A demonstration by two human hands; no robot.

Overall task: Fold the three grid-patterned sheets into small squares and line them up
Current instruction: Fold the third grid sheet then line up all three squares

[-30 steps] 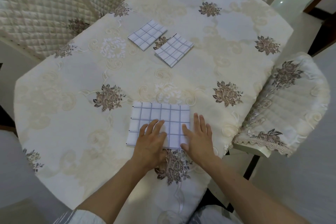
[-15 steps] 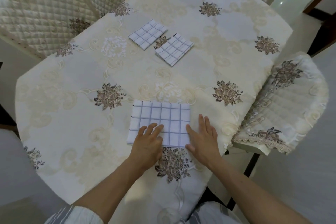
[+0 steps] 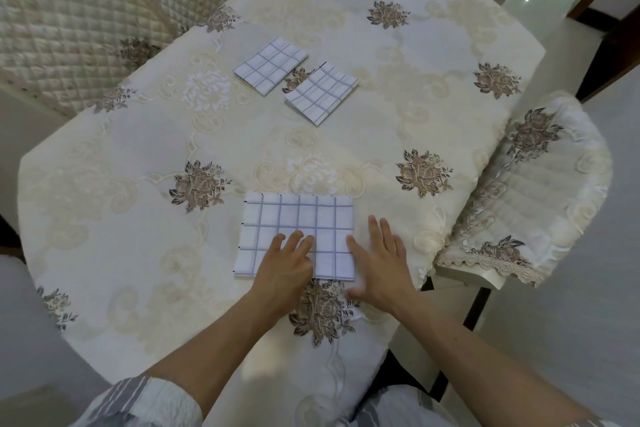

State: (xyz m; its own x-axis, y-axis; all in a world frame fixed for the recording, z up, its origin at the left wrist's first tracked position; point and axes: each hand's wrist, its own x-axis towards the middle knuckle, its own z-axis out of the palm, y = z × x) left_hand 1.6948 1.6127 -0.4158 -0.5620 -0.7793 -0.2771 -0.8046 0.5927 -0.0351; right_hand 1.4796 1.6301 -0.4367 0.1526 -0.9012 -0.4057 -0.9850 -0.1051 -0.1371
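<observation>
A white grid-patterned sheet (image 3: 298, 222), folded to a rectangle, lies flat near the table's front edge. My left hand (image 3: 285, 265) rests palm down on its lower middle, fingers slightly spread. My right hand (image 3: 381, 260) lies flat beside the sheet's right edge, thumb touching that edge, fingers apart on the tablecloth. Two sheets folded into small squares sit farther back: one (image 3: 270, 65) on the left and one (image 3: 321, 93) just right of it, both turned diagonally with their corners close together.
The round table (image 3: 138, 184) wears a cream tablecloth with brown embroidered flowers. Quilted chairs (image 3: 69, 28) stand at the back left, and a chair with a matching cover (image 3: 536, 191) is close on the right. Pale floor shows beyond the right edge.
My right hand has slid rightward off the sheet onto the tablecloth beside its right edge. My left hand stays on the sheet. The two folded squares have not moved.
</observation>
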